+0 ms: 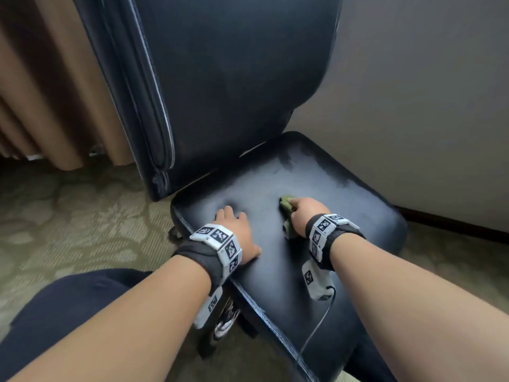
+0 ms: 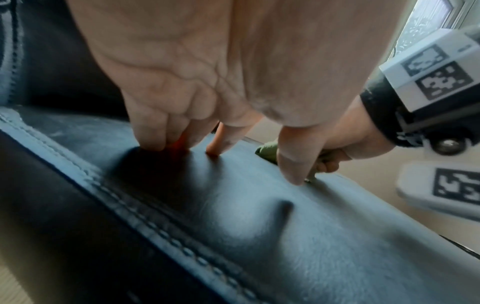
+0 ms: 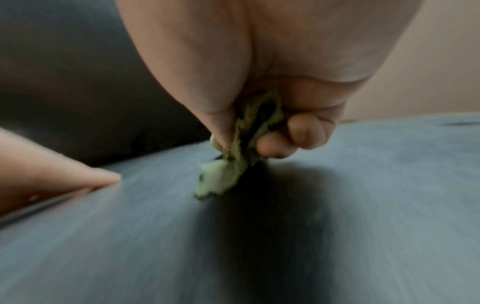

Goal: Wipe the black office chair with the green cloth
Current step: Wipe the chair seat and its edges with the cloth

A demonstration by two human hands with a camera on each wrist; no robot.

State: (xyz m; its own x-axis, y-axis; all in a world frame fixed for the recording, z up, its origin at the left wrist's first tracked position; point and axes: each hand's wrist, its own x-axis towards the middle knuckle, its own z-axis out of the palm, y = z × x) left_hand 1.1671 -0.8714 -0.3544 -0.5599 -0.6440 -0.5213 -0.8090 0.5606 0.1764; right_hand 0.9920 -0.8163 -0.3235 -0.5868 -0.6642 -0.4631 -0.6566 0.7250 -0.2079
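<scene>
A crumpled green cloth (image 1: 286, 213) is gripped in the right hand (image 1: 305, 215) and pressed onto the padded seat of the black leather office chair (image 1: 289, 194), right of the seat's middle. In the right wrist view the fingers (image 3: 306, 131) are seen curled round the cloth (image 3: 233, 156), a loose corner of which touches the seat. The left hand (image 1: 239, 230) is laid on the seat near its stitched left edge; its fingers (image 2: 153, 133) are spread apart and bent, their tips pressed into the leather, with nothing held. A dusty grey film is seen on the seat. The chair is stood on a patterned carpet (image 1: 68, 216), beside brown curtains (image 1: 49, 106).
</scene>
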